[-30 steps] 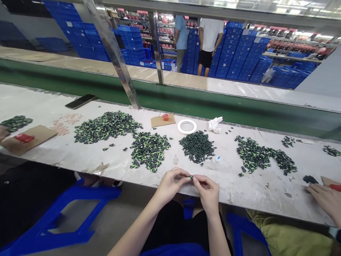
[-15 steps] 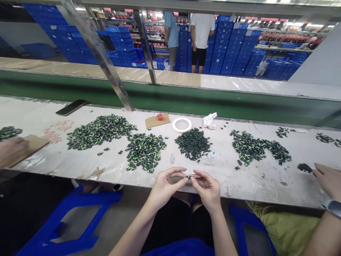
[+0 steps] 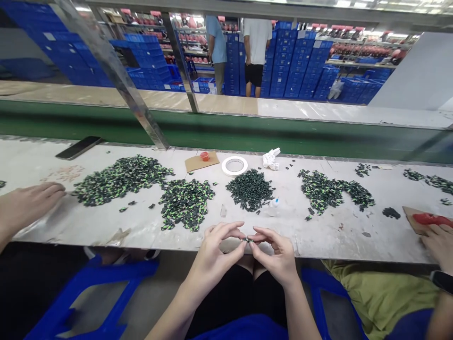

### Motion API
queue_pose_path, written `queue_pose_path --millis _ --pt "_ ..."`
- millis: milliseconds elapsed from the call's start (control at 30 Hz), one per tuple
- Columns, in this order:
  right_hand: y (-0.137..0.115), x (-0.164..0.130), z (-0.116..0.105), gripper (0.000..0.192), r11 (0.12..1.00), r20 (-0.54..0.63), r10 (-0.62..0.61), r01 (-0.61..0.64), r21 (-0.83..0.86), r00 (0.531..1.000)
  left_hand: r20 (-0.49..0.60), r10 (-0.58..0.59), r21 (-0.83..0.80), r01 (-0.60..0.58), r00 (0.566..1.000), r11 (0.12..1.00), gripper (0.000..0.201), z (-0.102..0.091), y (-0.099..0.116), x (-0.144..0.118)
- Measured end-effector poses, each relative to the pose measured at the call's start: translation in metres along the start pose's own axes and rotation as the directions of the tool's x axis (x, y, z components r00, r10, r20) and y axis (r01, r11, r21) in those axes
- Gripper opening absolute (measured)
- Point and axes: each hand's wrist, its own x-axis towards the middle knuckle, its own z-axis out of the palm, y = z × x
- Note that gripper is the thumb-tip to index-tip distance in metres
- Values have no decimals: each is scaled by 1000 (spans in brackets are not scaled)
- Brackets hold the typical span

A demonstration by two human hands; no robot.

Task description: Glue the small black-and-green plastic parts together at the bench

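Over the table's front edge, my left hand and my right hand face each other, fingertips almost touching. Between them is a small black-and-green part, pinched by thumb and finger on each side. Whether it is one piece or two, I cannot tell. Just beyond my hands lies a heap of small dark pieces. Left of it is a heap of black-and-green parts. A small bottle with a blue tip and a small clear piece lie near my fingers.
A white tape roll, crumpled tissue and cardboard with a red cap-like thing sit farther back. More heaps lie left and right. Co-workers' hands rest at left and right. A metal post slants upward.
My view has shifted slightly. My hands keep their pinch on the small part. The left co-worker's hand has moved onto bare table; the right co-worker's hand is now at a red object on cardboard.
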Motion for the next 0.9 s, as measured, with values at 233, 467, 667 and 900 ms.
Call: queue_pose_path --millis 233,467,667,900 --pt "0 5 4 20 997 23 -42 43 -60 999 28 57 107 -60 998 992 30 -1 -4 -5" --pt "5 -1 11 10 999 -23 -16 15 -30 1000 -50 14 114 -8 999 993 27 15 -13 -14" --pt "12 -5 -22 9 976 87 -19 38 -213 996 -16 52 131 -49 999 990 20 39 -26 -19" --pt "40 0 -82 27 872 -500 -45 -210 -442 865 -239 40 449 74 970 890 18 -8 -54 20"
